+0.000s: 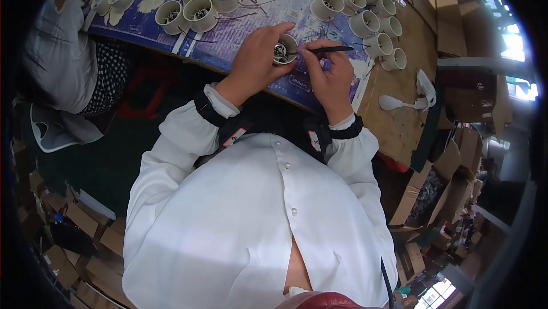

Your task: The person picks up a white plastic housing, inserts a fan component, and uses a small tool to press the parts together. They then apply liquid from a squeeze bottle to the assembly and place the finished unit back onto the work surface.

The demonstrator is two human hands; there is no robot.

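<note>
Head view, nearest first: a white shirt fills the space below both hands. Above it, the left hand curls around a small white cup, thumb and fingers spread to its width, holding it tilted so its mouth shows. Just beside it, the right hand pinches a thin black tool between thumb and fingertips; its tip seems to reach into the cup, though it is too small to be sure. To the right of the right hand, a white spoon lies on the brown table. Under the hands spreads a blue printed sheet. Beyond the left hand stand cups with dark red wires; more cups stand beyond the right hand. Far right of the hands sit cardboard boxes.
</note>
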